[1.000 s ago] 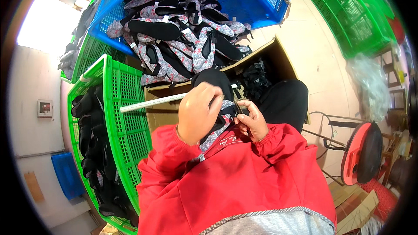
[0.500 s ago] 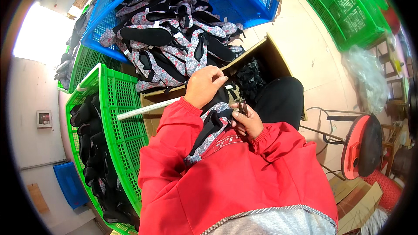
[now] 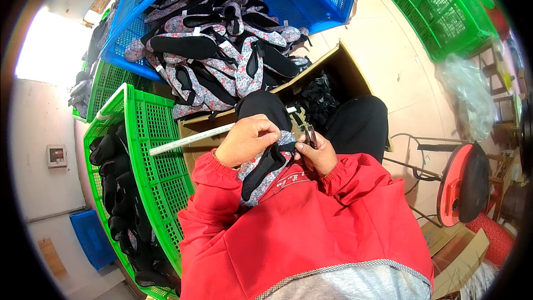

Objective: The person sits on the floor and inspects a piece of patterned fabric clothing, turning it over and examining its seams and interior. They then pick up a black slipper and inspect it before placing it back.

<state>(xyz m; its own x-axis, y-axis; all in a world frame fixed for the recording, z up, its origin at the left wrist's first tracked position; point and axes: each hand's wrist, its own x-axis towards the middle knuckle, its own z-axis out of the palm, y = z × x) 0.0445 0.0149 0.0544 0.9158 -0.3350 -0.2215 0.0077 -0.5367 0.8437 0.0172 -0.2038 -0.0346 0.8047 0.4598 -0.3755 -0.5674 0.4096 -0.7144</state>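
Observation:
A floral slipper with a black inside lies in my lap against my red jacket. My right hand is closed round small dark thread snips, blades pointing away from me. Its thumb and finger also meet the slipper's black band. My left hand is over the slipper's far left edge, fingers curled and thumb against the forefinger. What that pinch holds, if anything, is too small to make out.
Ahead, a blue crate has a heap of floral slippers spilling over its front. A cardboard box with black scraps stands before my knees. A white pipe crosses toward the green crate; a red stool stands right.
My left hand has come down and back toward me, from above my knee to the slipper's edge, still pinched. The right hand with the snips has barely moved.

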